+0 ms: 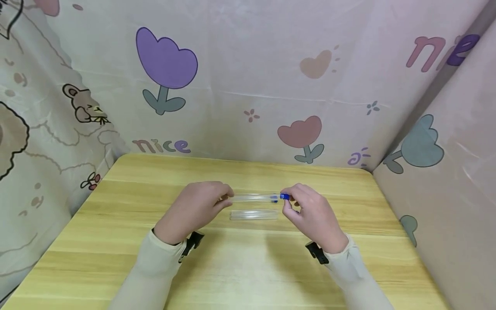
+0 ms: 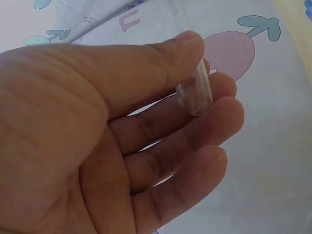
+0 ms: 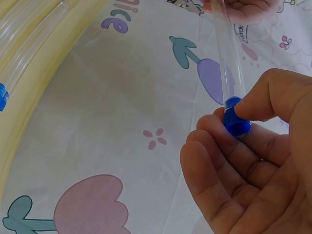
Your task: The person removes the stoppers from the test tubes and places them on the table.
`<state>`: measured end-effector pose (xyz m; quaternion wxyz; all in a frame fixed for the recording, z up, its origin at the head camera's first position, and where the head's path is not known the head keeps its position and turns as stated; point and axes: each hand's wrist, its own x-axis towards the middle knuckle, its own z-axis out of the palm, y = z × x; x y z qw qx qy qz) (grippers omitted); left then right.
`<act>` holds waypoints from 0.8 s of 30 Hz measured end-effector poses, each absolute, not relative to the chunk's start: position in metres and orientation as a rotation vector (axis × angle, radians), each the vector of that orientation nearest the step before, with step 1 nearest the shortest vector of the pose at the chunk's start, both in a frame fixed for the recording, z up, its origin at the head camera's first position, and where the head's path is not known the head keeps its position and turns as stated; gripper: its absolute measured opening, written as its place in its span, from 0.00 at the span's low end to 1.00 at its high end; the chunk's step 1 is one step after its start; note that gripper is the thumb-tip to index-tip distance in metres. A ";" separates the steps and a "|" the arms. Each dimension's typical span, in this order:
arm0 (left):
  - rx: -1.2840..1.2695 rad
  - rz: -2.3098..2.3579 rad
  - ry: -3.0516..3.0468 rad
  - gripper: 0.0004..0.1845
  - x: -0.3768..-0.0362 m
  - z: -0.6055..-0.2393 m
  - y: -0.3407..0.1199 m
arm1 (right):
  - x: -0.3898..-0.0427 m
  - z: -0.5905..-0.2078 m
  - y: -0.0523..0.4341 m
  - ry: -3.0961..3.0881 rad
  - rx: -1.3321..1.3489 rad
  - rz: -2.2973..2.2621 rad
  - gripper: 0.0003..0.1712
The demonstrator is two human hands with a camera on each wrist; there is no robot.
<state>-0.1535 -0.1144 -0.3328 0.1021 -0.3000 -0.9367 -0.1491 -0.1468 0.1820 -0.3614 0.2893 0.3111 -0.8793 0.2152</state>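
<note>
**Clear tube held at both ends, blue cap under right fingers**

Near edge of frame: two pale sleeves, a black wrist mount on each. Just above them, centre frame, the left hand (image 1: 195, 211) pinches the closed round end of a clear tube (image 1: 255, 197) between thumb and fingers (image 2: 214, 105) — remaining fingers loosely curled below it, holding nothing else. The right hand (image 1: 314, 215) pinches the blue cap (image 1: 284, 196) at the tube's other end, thumb on top, index and middle fingertips under it. The tube lies level between the hands, lifted just off the table (image 1: 248, 267).

Directly below it in the frame, spare clear tubes (image 1: 253, 214) lie flat on the table, apart from both hands. Behind, across the upper frame, a printed curtain (image 1: 248, 77) with tulips.

Judgement on doing this well: keep the left pinch firm so the tube can't spin, work the cap along the tube's axis — not sideways — and stay clear of the spare tubes.
</note>
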 end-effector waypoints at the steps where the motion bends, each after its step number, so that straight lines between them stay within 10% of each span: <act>1: -0.886 -0.435 -2.766 0.06 -0.154 -0.332 -0.114 | -0.147 -0.361 0.182 -2.348 0.830 0.577 0.08; 24: -0.884 -0.456 -2.694 0.06 -0.160 -0.334 -0.123 | -0.150 -0.363 0.181 -2.361 0.984 0.542 0.10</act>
